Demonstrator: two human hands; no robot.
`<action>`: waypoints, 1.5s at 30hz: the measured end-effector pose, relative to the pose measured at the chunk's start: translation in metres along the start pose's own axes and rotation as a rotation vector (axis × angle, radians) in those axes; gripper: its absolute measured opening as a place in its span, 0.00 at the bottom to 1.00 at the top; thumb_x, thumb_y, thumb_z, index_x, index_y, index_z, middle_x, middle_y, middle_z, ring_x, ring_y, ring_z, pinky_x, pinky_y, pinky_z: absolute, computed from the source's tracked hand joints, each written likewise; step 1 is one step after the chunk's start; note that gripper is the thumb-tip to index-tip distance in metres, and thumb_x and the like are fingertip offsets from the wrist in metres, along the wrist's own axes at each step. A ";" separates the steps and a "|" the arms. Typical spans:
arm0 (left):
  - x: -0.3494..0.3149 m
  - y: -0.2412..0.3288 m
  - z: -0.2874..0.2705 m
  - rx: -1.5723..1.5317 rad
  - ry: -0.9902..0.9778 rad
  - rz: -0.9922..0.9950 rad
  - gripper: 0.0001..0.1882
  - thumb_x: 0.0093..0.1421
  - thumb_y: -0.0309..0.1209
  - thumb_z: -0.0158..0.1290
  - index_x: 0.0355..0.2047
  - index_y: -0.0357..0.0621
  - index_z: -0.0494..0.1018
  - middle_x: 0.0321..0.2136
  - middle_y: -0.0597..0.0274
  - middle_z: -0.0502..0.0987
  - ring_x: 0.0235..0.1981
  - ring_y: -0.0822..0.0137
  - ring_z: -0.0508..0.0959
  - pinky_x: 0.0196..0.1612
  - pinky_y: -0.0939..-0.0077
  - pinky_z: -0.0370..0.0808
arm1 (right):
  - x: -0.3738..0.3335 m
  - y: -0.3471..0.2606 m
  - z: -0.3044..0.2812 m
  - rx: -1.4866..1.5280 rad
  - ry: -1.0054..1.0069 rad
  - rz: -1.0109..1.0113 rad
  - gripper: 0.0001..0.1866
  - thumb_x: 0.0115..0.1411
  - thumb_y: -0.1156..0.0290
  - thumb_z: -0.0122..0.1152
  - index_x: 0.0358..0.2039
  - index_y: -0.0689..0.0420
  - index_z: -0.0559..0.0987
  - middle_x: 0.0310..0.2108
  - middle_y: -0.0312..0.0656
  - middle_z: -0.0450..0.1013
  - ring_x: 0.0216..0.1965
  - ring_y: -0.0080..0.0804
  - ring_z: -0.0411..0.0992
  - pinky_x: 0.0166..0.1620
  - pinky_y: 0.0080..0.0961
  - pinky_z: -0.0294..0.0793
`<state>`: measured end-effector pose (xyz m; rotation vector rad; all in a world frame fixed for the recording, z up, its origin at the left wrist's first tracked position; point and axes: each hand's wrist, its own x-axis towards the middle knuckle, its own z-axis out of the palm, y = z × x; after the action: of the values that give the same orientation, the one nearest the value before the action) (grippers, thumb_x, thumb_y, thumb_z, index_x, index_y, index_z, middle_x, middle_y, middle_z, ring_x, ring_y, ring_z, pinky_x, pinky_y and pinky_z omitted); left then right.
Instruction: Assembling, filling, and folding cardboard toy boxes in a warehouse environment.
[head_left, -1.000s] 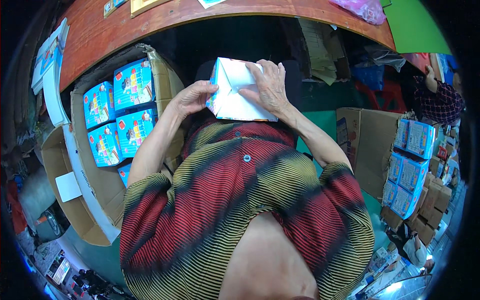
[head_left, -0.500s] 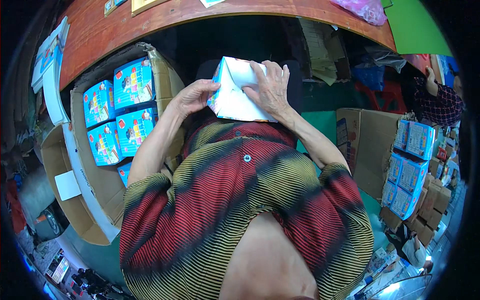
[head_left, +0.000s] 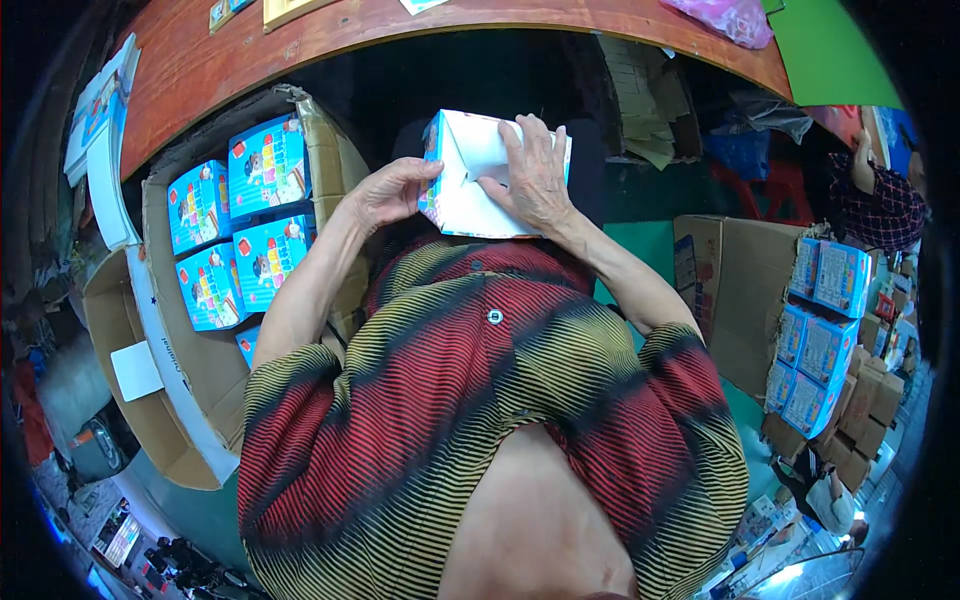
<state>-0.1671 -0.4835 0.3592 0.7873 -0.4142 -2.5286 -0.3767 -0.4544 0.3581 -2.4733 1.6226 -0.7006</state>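
On my lap rests a small cardboard box [head_left: 470, 205], its white flaps facing up and a strip of blue print showing along its left side. My left hand [head_left: 398, 188] grips that left side, thumb on top near the edge, the other fingers partly hidden. Spread flat across the right part of the white flaps lies my right hand [head_left: 538, 178], fingers stretched toward the far edge and thumb near the seam where the flaps meet. The flaps look folded over each other; what is inside the box is hidden.
To my left, an open carton [head_left: 215, 400] holds several blue printed boxes [head_left: 270, 165]. A reddish wooden table [head_left: 400, 30] crosses ahead. On the right are another open carton [head_left: 750, 300], stacked blue boxes [head_left: 815, 340] and a person in a checked sleeve [head_left: 885, 205].
My right hand has gone from curled fingers at the flaps to lying flat and spread on them. The left hand keeps its hold, and the box has shifted slightly.
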 end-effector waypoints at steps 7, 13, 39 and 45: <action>-0.003 0.000 0.001 -0.010 -0.049 -0.020 0.17 0.51 0.31 0.51 0.39 0.33 0.66 0.36 0.58 0.72 0.38 0.69 0.73 0.45 0.74 0.68 | 0.000 0.004 0.005 -0.007 -0.014 0.015 0.38 0.37 0.63 0.63 0.50 0.53 0.57 0.46 0.52 0.53 0.49 0.49 0.52 0.50 0.58 0.46; -0.004 -0.002 0.011 -0.020 0.030 0.034 0.18 0.51 0.30 0.51 0.41 0.33 0.64 0.38 0.57 0.71 0.39 0.69 0.72 0.46 0.73 0.67 | 0.003 0.004 -0.001 0.003 -0.115 0.008 0.38 0.39 0.67 0.59 0.53 0.49 0.56 0.46 0.53 0.53 0.51 0.49 0.51 0.52 0.58 0.43; -0.002 0.001 0.011 -0.025 0.055 0.000 0.19 0.51 0.28 0.51 0.42 0.33 0.63 0.38 0.56 0.71 0.40 0.69 0.72 0.47 0.72 0.67 | 0.005 0.012 0.005 0.085 -0.039 -0.009 0.34 0.39 0.64 0.62 0.48 0.53 0.59 0.45 0.50 0.55 0.49 0.46 0.53 0.48 0.58 0.49; -0.004 0.001 0.011 -0.056 0.061 0.008 0.19 0.51 0.29 0.51 0.42 0.32 0.63 0.38 0.56 0.70 0.39 0.68 0.72 0.46 0.73 0.67 | 0.005 0.008 0.004 0.046 -0.032 0.016 0.35 0.39 0.64 0.62 0.48 0.53 0.59 0.46 0.49 0.54 0.50 0.46 0.53 0.49 0.58 0.47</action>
<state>-0.1702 -0.4808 0.3701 0.8373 -0.3247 -2.4906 -0.3798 -0.4631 0.3538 -2.4237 1.5954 -0.6854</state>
